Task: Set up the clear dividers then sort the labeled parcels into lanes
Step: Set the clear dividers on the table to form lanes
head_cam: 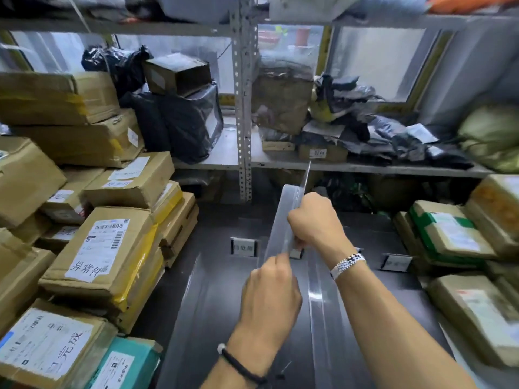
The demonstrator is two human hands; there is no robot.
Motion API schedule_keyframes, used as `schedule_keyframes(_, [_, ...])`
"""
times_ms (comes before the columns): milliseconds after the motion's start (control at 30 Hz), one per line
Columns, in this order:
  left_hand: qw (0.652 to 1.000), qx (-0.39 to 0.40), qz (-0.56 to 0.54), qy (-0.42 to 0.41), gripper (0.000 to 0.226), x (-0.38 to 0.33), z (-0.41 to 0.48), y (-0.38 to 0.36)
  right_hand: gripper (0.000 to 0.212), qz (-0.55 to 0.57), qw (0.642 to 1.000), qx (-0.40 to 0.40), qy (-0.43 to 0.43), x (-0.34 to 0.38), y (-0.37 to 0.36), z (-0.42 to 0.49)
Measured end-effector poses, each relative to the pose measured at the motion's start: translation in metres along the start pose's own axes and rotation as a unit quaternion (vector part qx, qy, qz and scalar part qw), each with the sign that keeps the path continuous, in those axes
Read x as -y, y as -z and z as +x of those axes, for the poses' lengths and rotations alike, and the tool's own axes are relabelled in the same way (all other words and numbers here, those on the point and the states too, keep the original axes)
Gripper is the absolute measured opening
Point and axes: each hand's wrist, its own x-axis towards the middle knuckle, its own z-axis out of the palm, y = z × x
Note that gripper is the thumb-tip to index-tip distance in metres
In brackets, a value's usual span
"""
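Partly obscured items first. Three small white label cards stood in a row across the dark grey table (213, 318). The left card (243, 246) and the right card (396, 261) carried print too blurred to read, and the middle card (296, 253) was mostly hidden behind the hands. The fingertips of the left hand (271, 293) were hidden by its own back. The stacks at both frame edges were cut off.

Surroundings. Brown cardboard parcels with white labels (98, 248) were piled along the table's left side, with a teal parcel (126, 363) at the near corner. More brown boxes, among them a green-taped parcel (449, 237), were stacked on the right. A grey perforated-steel shelf rack (244, 108) stood behind, loaded with black plastic bags (174, 122) and boxes. A second clear strip (317, 299) lay lengthwise on the table, passing under the right forearm.

Hands. The clear plastic divider panel (280, 220) was held above the table's middle, tilted, with its far end raised toward the rack. The right hand (314, 220), a beaded silver-and-black bracelet (346, 263) on its wrist, was curled round the panel's upper edge. The left hand, wearing a black cord bracelet (241, 366), gripped the near end with curled fingers.
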Motion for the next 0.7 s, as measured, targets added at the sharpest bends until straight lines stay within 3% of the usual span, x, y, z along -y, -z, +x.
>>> schedule_keyframes(67, [1.000,0.001,0.011,-0.028,0.018,-0.029,0.004,-0.010,0.019,-0.020,1.000,-0.017,-0.004,-0.021,0.030,-0.002])
schedule_keyframes(133, [0.998,-0.021,0.041,-0.048,0.034,-0.062,0.008,-0.024,0.023,-0.030,0.999,-0.029,-0.015,-0.050,0.055,-0.003])
schedule_keyframes(400, [0.996,-0.038,0.066,-0.049,0.046,-0.207,-0.007,-0.106,0.009,-0.077,0.995,-0.061,-0.025,-0.180,0.135,-0.011])
schedule_keyframes(567, [0.998,0.038,0.037,0.019,0.033,-0.255,-0.029,-0.165,0.015,-0.122,0.992,-0.007,-0.016,-0.251,0.140,-0.012])
schedule_keyframes(700, [0.991,0.112,-0.009,0.078,0.045,-0.255,-0.039,-0.211,0.021,-0.127,0.991,0.034,-0.033,-0.285,0.115,-0.014])
